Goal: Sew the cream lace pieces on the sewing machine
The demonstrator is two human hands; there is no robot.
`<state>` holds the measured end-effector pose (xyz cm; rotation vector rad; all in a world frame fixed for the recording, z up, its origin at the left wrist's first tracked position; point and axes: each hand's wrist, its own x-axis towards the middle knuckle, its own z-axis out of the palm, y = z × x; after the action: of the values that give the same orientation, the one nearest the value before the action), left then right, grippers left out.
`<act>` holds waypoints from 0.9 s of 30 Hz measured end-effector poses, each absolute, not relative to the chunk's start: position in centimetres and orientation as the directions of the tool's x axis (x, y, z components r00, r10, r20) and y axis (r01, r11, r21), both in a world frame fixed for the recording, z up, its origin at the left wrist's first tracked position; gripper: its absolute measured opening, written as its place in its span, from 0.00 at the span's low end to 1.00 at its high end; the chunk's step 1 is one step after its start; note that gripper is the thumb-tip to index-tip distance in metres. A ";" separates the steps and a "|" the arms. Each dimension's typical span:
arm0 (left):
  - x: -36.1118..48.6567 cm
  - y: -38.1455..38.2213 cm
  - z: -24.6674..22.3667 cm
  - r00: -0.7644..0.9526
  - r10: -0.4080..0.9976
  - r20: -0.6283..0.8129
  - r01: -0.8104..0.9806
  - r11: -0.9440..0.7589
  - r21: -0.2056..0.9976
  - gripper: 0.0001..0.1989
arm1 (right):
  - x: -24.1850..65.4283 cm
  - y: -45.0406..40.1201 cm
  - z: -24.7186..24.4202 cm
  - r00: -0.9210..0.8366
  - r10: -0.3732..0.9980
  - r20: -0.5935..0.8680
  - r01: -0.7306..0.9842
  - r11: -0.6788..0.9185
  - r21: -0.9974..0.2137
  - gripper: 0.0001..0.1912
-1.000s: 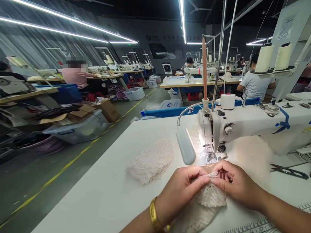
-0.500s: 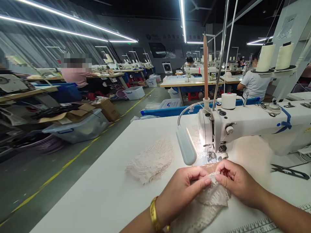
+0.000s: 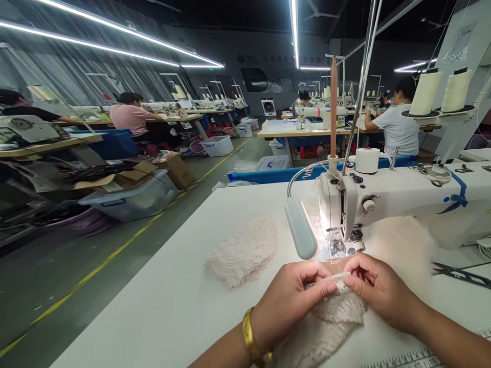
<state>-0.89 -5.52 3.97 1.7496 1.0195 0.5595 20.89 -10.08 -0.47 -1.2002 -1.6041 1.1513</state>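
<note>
Your left hand (image 3: 293, 291) pinches the top edge of a pale lace piece (image 3: 339, 314), which drapes toward you over the white table (image 3: 161, 306) — just in front of the sewing machine (image 3: 399, 193) — and your right hand (image 3: 379, 291) pinches the same edge close by; dark scissors (image 3: 462, 275) lie farther right, near the machine.

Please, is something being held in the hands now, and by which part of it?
Yes: pale lace fabric, pinched at its upper edge by the left hand and the right hand.
</note>
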 end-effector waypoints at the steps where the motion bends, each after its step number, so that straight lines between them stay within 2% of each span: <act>1: -0.9 -5.5 4.0 0.537 0.839 -0.086 0.373 -0.146 0.916 0.12 | 20.9 -10.1 -0.5 -0.222 0.972 0.081 0.240 0.135 -0.961 0.15; 10: -0.8 -5.4 3.8 0.564 0.826 -0.018 0.347 -0.216 0.913 0.15 | 21.1 -10.0 -0.8 -0.228 0.969 0.093 0.235 0.147 -0.961 0.17; 13: -1.0 -5.9 4.3 0.582 0.813 0.016 0.350 -0.268 0.898 0.14 | 20.9 -10.5 -0.2 -0.209 0.969 0.129 0.287 0.187 -0.939 0.17; 16: -2.2 -7.1 6.2 0.631 0.775 0.034 0.374 -0.343 0.862 0.14 | 20.2 -12.1 1.5 -0.229 0.954 0.194 0.354 0.267 -0.896 0.16; 18: -3.4 -8.0 8.4 0.660 0.751 -0.001 0.399 -0.349 0.848 0.13 | 19.5 -13.4 2.9 -0.297 0.930 0.217 0.325 0.312 -0.893 0.14; 20: -4.2 -8.2 10.5 0.672 0.738 -0.057 0.447 -0.343 0.826 0.13 | 18.7 -14.3 4.1 -0.364 0.913 0.183 0.267 0.290 -0.919 0.12; 22: -4.2 -7.5 11.7 0.688 0.723 -0.067 0.524 -0.430 0.735 0.14 | 17.8 -14.5 4.5 -0.370 0.924 0.099 0.266 0.208 -0.941 0.10; 25: -2.4 -4.6 10.6 0.691 0.707 -0.150 0.652 -0.521 0.551 0.12 | 16.8 -13.1 3.3 -0.262 0.965 -0.002 0.469 0.125 -0.874 0.11; 27: -0.7 -2.4 8.4 0.658 0.723 -0.209 0.705 -0.496 0.507 0.10 | 16.7 -11.9 1.8 -0.201 0.977 0.064 0.658 0.183 -0.730 0.14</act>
<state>-0.66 -2.39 8.42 2.3119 1.1041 0.0411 16.69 -11.85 1.84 -1.5299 -1.9313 0.7811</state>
